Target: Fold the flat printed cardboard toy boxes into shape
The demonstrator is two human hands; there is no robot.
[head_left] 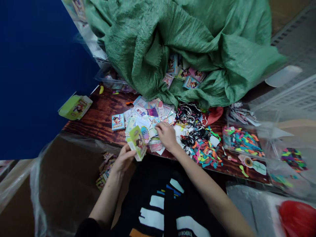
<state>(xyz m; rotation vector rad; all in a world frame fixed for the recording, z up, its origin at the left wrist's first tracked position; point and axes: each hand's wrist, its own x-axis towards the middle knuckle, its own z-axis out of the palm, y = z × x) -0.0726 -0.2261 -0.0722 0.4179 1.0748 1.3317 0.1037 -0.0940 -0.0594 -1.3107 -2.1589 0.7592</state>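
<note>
A small green box (138,142) with a cartoon figure on its front is held upright and tilted in my left hand (125,157), fingers wrapped round its left side. My right hand (166,134) is over the right part of a pile of loose printed cards (144,118), thumb and fingers pinched together; whatever is between them is too small to make out. Left of the pile lies a blue box (118,121). Several black cords (191,115) and small bright plastic pieces (206,151) lie right of my right hand.
A large green sack (138,49) with small boxes (191,83) in its opening stands behind the pile. The dark wooden table (98,108) holds a green carton (76,108) at left and a clear tray (243,141) of coloured pieces at right. Below left is an open cardboard box (66,174).
</note>
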